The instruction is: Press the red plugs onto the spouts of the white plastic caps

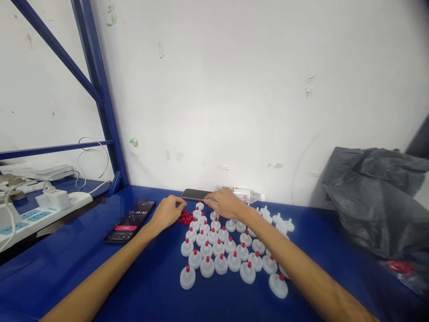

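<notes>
My left hand (168,211) is beside a small heap of red caps (185,218), thumb and fingertips closed in a pinch; anything between them is too small to make out. Across from it, my right hand (225,202) has its fingertips drawn together near a white round nozzle lid (199,206) with a red cap on its tip; what it pinches, if anything, I cannot see. Many similar white lids with red tips, such as a front one (187,278), stand in loose rows below the hands. Uncapped white lids (278,218) lie to the right, partly behind my right forearm.
A lit phone (130,222) lies on the blue table (147,286) at left, a dark phone (195,194) at the back. Near the wall rests a clear bottle (250,195). A grey plastic bag (375,197) stands right; a power strip (33,217) is far left.
</notes>
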A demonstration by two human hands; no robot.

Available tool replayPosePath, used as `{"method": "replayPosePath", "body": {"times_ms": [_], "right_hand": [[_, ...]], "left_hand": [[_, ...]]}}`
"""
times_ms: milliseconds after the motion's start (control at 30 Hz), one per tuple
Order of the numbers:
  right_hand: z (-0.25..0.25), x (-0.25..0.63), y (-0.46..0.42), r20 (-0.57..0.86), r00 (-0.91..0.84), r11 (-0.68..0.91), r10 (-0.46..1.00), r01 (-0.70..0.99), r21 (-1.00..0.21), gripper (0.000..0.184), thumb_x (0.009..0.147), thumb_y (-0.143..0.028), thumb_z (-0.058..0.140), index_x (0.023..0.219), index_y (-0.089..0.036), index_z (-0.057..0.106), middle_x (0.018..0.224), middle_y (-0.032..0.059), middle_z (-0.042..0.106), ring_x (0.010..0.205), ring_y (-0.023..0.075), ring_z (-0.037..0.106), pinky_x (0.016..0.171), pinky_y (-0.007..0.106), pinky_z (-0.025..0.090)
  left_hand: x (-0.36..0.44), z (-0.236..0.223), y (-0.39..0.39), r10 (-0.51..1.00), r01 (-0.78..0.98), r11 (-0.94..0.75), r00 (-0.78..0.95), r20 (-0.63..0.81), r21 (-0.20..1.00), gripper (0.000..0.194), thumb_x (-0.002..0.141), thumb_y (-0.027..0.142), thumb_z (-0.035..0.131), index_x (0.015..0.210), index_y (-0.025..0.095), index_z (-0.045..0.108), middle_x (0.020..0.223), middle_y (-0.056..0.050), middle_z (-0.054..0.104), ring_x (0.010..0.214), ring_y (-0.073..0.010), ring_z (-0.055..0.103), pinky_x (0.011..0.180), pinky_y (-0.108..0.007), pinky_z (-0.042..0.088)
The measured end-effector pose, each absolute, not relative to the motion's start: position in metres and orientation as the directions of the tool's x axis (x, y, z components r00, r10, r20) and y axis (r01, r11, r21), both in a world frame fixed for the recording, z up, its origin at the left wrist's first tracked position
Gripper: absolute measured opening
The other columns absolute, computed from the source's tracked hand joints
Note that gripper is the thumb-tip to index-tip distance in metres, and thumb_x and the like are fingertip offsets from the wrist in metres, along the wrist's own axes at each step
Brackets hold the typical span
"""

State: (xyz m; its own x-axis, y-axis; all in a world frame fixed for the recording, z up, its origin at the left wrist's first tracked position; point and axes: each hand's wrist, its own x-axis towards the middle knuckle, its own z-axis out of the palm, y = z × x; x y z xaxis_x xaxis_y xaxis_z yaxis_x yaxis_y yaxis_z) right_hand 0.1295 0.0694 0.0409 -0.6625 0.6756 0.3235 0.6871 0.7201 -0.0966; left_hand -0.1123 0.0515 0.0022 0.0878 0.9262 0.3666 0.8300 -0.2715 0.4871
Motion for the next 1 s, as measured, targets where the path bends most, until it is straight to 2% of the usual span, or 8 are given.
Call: {"method": "replayPosePath", "body": {"times_ms": [67,167,333,433,567,733,867,1000], "right_hand": [[0.049,0.131,0.066,0.360,-0.653,0.724,0.666,0.682,-0.102,0.024,0.100,-0.031,0.052,0.108,-0.021,0.072,0.110,0.0105,0.077,0.103,0.0258,0.069,0.094,0.039,0.045],[0.057,0.130,0.058,0.387,-0.674,0.757,0.630,0.644,-0.110,0.015,0.096,-0.021,0.057,0.108,-0.021,0.067,0.106,0.0068,0.075,0.094,0.0200,0.068,0.082,0.031,0.045],[0.062,0.118,0.041,0.412,-0.721,0.818,0.557,0.563,-0.121,0.035,0.088,-0.014,0.063,0.120,-0.020,0.052,0.090,0.0015,0.072,0.076,0.0161,0.064,0.070,0.027,0.041],[0.064,0.111,0.035,0.423,-0.741,0.840,0.523,0.531,-0.109,0.038,0.086,-0.009,0.062,0.120,-0.020,0.049,0.093,0.0026,0.071,0.078,0.0162,0.064,0.072,0.027,0.042],[0.060,0.111,0.043,0.429,-0.760,0.855,0.489,0.515,-0.063,0.036,0.088,-0.013,0.064,0.120,-0.021,0.050,0.093,0.0023,0.071,0.082,0.0172,0.064,0.078,0.028,0.044],[0.046,0.132,0.070,0.436,-0.659,0.752,0.613,0.656,-0.065,0.028,0.091,-0.007,0.057,0.116,-0.019,0.061,0.091,0.0068,0.074,0.093,0.0215,0.066,0.085,0.032,0.044],[0.040,0.146,0.079,0.416,-0.597,0.692,0.686,0.712,-0.119,0.019,0.097,-0.019,0.056,0.110,-0.017,0.069,0.103,0.0097,0.076,0.100,0.0222,0.068,0.087,0.032,0.047],[0.040,0.142,0.074,0.372,-0.640,0.726,0.672,0.668,-0.162,0.032,0.103,-0.026,0.044,0.116,-0.018,0.072,0.120,0.0104,0.076,0.112,0.0215,0.068,0.097,0.031,0.046]], "left_hand": [[-0.108,0.007,0.047,0.913,0.845,-0.264,0.064,0.402,0.465,0.031,0.093,0.037,0.051,0.083,0.022,0.076,0.087,-0.011,0.079,0.082,-0.0290,0.070,0.077,-0.039,0.046],[-0.099,0.014,0.039,0.885,0.857,-0.283,0.061,0.461,0.430,0.037,0.098,0.044,0.045,0.088,0.021,0.071,0.096,-0.012,0.077,0.089,-0.0291,0.067,0.081,-0.040,0.044],[-0.083,0.018,0.027,0.834,0.839,-0.422,0.211,0.510,0.342,0.034,0.099,0.049,0.044,0.084,0.024,0.062,0.088,-0.007,0.070,0.084,-0.0249,0.061,0.074,-0.037,0.042],[-0.080,0.017,0.025,0.816,0.804,-0.497,0.303,0.493,0.328,0.030,0.100,0.042,0.042,0.082,0.024,0.058,0.080,-0.005,0.064,0.072,-0.0217,0.056,0.068,-0.037,0.038],[-0.080,0.018,0.025,0.833,0.757,-0.507,0.310,0.458,0.411,0.037,0.101,0.041,0.036,0.075,0.022,0.052,0.076,-0.001,0.061,0.070,-0.0194,0.054,0.068,-0.035,0.037],[-0.081,0.022,0.024,0.862,0.779,-0.444,0.236,0.447,0.444,0.048,0.103,0.045,0.018,0.065,0.023,0.038,0.061,0.001,0.046,0.060,-0.0174,0.044,0.061,-0.033,0.034],[-0.090,0.024,0.030,0.879,0.850,-0.368,0.186,0.439,0.377,0.039,0.102,0.044,0.031,0.071,0.023,0.043,0.072,-0.002,0.057,0.070,-0.0204,0.052,0.067,-0.033,0.033],[-0.106,0.020,0.040,0.921,0.916,-0.233,0.099,0.376,0.328,0.038,0.101,0.035,0.031,0.070,0.022,0.047,0.075,-0.008,0.065,0.076,-0.0244,0.060,0.068,-0.033,0.034]]}}
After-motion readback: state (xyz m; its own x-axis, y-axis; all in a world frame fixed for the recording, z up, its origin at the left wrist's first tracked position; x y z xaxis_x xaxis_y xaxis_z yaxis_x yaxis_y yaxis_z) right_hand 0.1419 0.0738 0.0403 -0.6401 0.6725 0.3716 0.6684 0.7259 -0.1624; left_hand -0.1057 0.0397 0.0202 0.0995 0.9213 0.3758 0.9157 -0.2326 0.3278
